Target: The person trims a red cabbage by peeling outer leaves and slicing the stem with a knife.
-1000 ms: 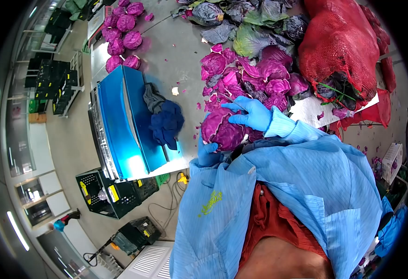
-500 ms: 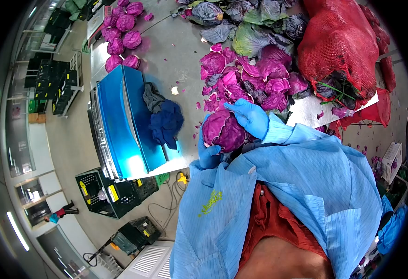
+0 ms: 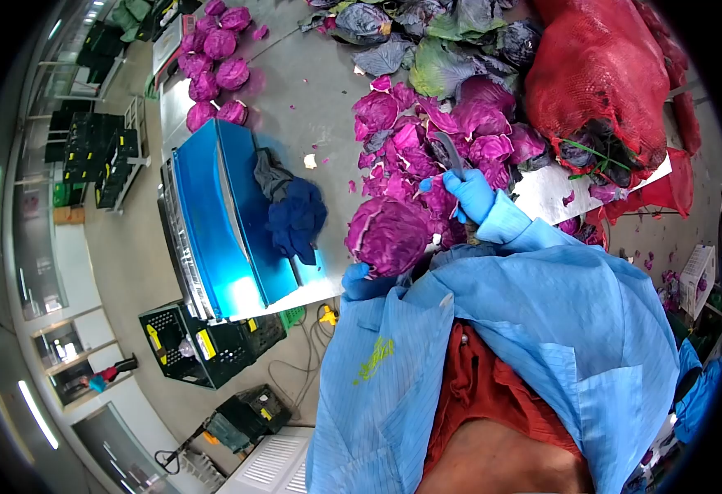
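Observation:
My left hand (image 3: 364, 281), in a blue glove, supports a purple cabbage head (image 3: 389, 236) from below at the near edge of the table; most of its fingers are hidden. Just right of the cabbage, my right hand (image 3: 470, 194), also gloved, is closed around a knife (image 3: 449, 153) whose blade points away from me. Loose purple leaves (image 3: 410, 149) are heaped beyond both hands. Darker untrimmed cabbages (image 3: 364, 25) and green outer leaves (image 3: 443, 69) lie behind the heap.
A red mesh sack (image 3: 596, 78) with cabbages stands at the right. Left on the table (image 3: 299, 107) are trimmed cabbages (image 3: 221, 44), a blue box (image 3: 221, 218) and a dark blue cloth (image 3: 297, 221). Black crates (image 3: 176, 346) stand below. A person (image 3: 110, 374) is far left.
My right hand has moved slightly right, its fingers now closed round the upright knife. The held cabbage has turned and shifted a little left, showing a smoother side.

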### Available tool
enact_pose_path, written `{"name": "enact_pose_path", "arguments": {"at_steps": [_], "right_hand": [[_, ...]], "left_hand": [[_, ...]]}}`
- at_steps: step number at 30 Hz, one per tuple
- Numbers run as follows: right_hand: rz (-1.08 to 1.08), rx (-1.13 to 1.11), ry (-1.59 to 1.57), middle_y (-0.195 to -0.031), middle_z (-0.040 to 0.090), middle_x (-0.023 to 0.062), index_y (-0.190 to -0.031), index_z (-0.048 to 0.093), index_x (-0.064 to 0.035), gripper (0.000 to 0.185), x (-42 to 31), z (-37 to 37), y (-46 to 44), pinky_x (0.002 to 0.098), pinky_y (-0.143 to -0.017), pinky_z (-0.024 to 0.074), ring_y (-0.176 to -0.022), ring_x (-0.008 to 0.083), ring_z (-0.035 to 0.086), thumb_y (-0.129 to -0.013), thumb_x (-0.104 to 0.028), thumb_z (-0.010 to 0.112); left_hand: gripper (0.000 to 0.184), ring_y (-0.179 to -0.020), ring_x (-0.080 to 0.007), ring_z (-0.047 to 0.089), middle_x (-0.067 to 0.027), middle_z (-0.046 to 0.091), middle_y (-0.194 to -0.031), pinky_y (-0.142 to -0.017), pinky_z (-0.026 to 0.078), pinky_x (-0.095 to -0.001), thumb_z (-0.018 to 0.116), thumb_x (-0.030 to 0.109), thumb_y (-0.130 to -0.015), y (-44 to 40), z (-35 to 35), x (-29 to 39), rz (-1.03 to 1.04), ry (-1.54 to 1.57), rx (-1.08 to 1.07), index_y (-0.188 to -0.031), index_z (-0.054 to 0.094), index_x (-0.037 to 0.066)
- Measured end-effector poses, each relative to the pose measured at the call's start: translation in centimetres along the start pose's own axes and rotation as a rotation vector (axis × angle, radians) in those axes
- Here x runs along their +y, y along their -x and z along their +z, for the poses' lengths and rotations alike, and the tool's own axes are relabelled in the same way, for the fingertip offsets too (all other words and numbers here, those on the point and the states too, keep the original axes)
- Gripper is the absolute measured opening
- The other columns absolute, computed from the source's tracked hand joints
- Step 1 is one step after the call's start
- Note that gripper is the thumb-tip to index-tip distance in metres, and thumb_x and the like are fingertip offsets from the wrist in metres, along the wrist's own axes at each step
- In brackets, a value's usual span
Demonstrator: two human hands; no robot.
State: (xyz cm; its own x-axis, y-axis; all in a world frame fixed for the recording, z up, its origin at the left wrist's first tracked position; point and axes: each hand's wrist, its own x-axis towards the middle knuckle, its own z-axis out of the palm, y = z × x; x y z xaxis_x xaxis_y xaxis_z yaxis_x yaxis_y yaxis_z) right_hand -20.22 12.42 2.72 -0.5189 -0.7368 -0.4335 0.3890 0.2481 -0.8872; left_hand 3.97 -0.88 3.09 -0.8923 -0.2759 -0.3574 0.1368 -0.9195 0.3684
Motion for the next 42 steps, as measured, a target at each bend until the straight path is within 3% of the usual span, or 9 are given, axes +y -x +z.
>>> {"name": "enact_pose_path", "arguments": {"at_steps": [3, 5, 11, 13, 17, 22, 29, 32, 42], "right_hand": [[0.07, 0.033, 0.223, -0.069, 0.063, 0.0104, -0.118, 0.066, -0.0094, 0.034, -1.3, -1.1, 0.7, 0.0324, -0.048, 0.0494, -0.052, 0.0199, 0.062, -0.097, -0.032, 0.051], [-0.505, 0.332, 0.842, -0.11, 0.059, 0.0225, -0.138, 0.048, -0.0107, 0.051, -0.6, -0.9, 0.1, 0.0406, -0.091, 0.0481, -0.106, 0.0375, 0.06, -0.091, -0.024, 0.059], [-0.424, 0.051, 0.495, -0.107, 0.062, 0.0137, -0.138, 0.05, -0.0127, 0.06, -5.5, 1.2, 2.0, 0.032, -0.08, 0.05, -0.095, 0.0228, 0.063, -0.081, -0.013, 0.071], [-0.486, -0.037, 0.447, -0.111, 0.062, 0.0051, -0.141, 0.048, -0.0188, 0.061, -5.7, 2.3, 1.8, 0.0256, -0.07, 0.0444, -0.074, 0.0091, 0.047, -0.084, -0.008, 0.067], [-0.561, -0.203, 0.539, -0.119, 0.06, 0.0087, -0.142, 0.046, -0.0201, 0.07, -6.1, 3.1, 0.7, 0.027, -0.073, 0.0458, -0.083, 0.013, 0.054, -0.079, -0.012, 0.074], [-0.537, -0.457, 0.736, -0.135, 0.05, 0.0155, -0.147, 0.037, -0.0179, 0.086, -4.4, 3.6, -1.6, 0.0402, -0.104, 0.0413, -0.122, 0.0325, 0.052, -0.073, -0.022, 0.08], [-0.589, -0.668, 0.691, -0.132, 0.054, 0.0141, -0.143, 0.043, -0.0161, 0.07, -3.1, 3.5, -2.3, 0.0393, -0.102, 0.0438, -0.121, 0.0301, 0.054, -0.079, -0.017, 0.073], [-0.559, -0.671, 0.774, -0.123, 0.059, 0.0143, -0.141, 0.046, -0.0151, 0.067, -5.7, 3.8, -1.4, 0.0403, -0.098, 0.046, -0.113, 0.0315, 0.058, -0.081, -0.03, 0.071], [-0.447, -0.762, 0.318, -0.108, 0.063, 0.0098, -0.113, 0.066, -0.003, 0.042, -6.2, 3.9, -1.7, 0.0345, -0.092, 0.0476, -0.102, 0.023, 0.061, -0.073, -0.004, 0.077]], "left_hand": [[0.098, -0.135, -0.0406, 0.037, -0.0193, 0.036, -0.148, -0.112, 0.029, -0.0574, 0.067, 0.037, -0.064, -0.3, 0.0, 0.5, 0.051, -0.04, 0.025, -0.148, 0.027, 0.006], [0.093, -0.135, -0.0393, 0.037, -0.0188, 0.037, -0.148, -0.112, 0.028, -0.055, 0.065, 0.038, -0.067, -0.6, 0.2, 0.6, 0.099, 0.0, 0.047, -0.147, 0.029, 0.004], [0.088, -0.137, -0.039, 0.034, -0.0196, 0.033, -0.15, -0.113, 0.028, -0.0554, 0.057, 0.038, -0.072, -1.4, 1.7, 0.2, 0.115, -0.008, 0.07, -0.147, 0.028, 0.003], [0.087, -0.135, -0.0387, 0.037, -0.0207, 0.036, -0.148, -0.112, 0.03, -0.0537, 0.058, 0.035, -0.072, -1.4, 1.4, 0.4, 0.08, -0.008, 0.013, -0.146, 0.029, 0.001], [0.091, -0.133, -0.0352, 0.042, -0.0203, 0.043, -0.142, -0.114, 0.03, -0.047, 0.071, 0.029, -0.065, -1.8, 0.0, 0.7, 0.113, -0.253, 0.058, -0.143, 0.034, -0.001], [0.096, -0.127, -0.0277, 0.047, -0.0147, 0.049, -0.136, -0.109, 0.034, -0.0401, 0.081, 0.017, -0.057, -4.0, -1.8, 1.5, 0.215, -0.724, 0.012, -0.141, 0.037, -0.001], [0.105, -0.126, -0.0261, 0.046, -0.0132, 0.048, -0.136, -0.11, 0.033, -0.0393, 0.085, 0.022, -0.054, -3.4, -1.8, 2.1, 0.167, -1.087, -0.02, -0.143, 0.034, -0.001], [0.107, -0.129, -0.0269, 0.043, -0.0148, 0.044, -0.139, -0.111, 0.031, -0.0394, 0.084, 0.02, -0.056, -3.0, -0.2, 2.4, 0.137, -1.056, -0.034, -0.145, 0.029, -0.001], [0.106, -0.132, -0.0264, 0.039, -0.0157, 0.041, -0.141, -0.112, 0.027, -0.0387, 0.083, 0.023, -0.057, -3.0, 1.8, 3.6, 0.131, -1.072, -0.228, -0.145, 0.028, -0.003]]}}
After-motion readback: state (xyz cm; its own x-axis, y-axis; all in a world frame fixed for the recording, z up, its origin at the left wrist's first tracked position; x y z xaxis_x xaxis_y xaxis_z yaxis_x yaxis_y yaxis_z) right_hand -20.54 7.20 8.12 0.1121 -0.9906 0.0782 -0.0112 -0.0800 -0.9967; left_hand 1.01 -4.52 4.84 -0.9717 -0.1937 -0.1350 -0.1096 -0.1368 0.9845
